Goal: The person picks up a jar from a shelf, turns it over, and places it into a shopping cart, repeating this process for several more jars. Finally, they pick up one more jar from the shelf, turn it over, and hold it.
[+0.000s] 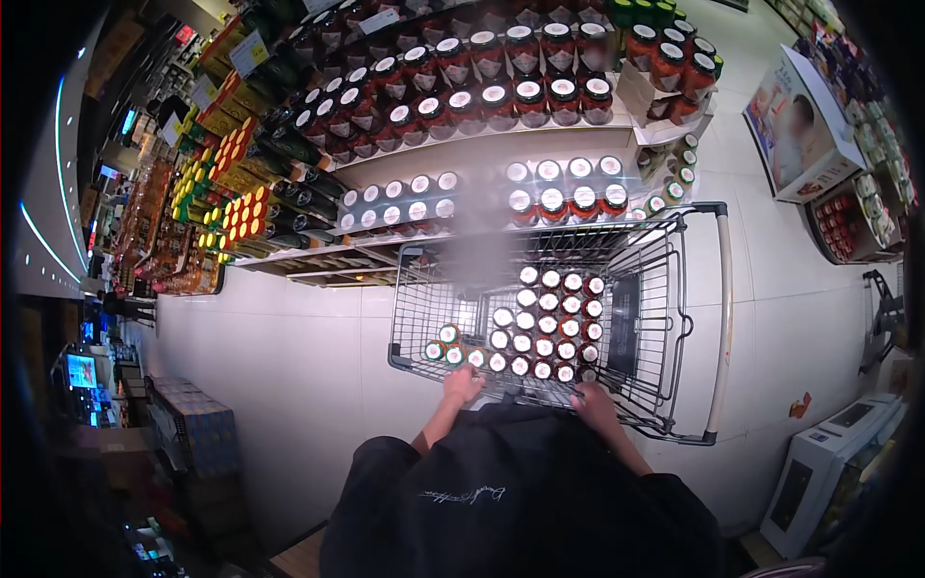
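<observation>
The jars (544,328) stand packed lid-up in tight rows in the wire cart (665,289), in the middle of the frame, with a few green-lidded jars (445,342) at their left end. The left hand (463,383) rests at the cart's near rim, just beside the front row. The right hand (595,400) sits at the same rim further right. Both look curled over the wire, but I cannot tell whether either is clenched on it or gripping a jar.

The rows fill only part of the basket, leaving bare mesh toward the upper left. A shove or tilt of the cart could therefore send the jars sliding and knocking together. A jar lifted by its lid alone might slip and drop onto its neighbours or the tiled floor (289,356). The stocked shelf (482,135) stands close behind the cart, so a push forward risks bumping it.
</observation>
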